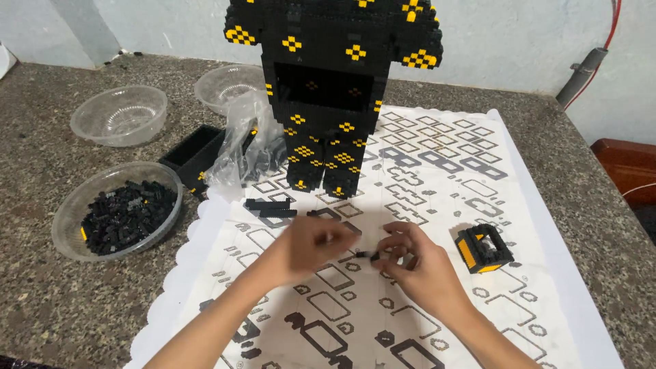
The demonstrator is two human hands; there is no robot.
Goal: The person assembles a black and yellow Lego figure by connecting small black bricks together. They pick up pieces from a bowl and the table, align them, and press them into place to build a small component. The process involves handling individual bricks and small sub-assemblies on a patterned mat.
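Black and tiny, a small brick piece (366,255) sitting pinched between both hands over the middle of the white printed sheet (547,225), close to its near edge. Left hand (311,247) curling shut, fingertips squeezing one end of the small brick piece. Right hand (410,261) curling shut too, fingertips squeezing the other end, so both hands meeting in the middle. Just beside the right hand, toward the right edge of the sheet, a little black and yellow cube (484,248) resting on the paper, not touching the hand. Behind the hands, near the far edge of the sheet, a tall black brick figure (333,89) with yellow spots standing upright on two legs. A few flat black strips (270,208) lying on the sheet just in front of the figure's feet. A crumpled clear plastic bag (240,147) leaning beside the figure, at the left edge of the sheet. A black open box (194,152) lying on the speckled stone worktop (41,287) next to the bag. A clear bowl (75,205) full of black bricks sitting near the left edge of the worktop. Two more clear bowls, one (120,114) and another (229,85), sitting farther back by the wall.
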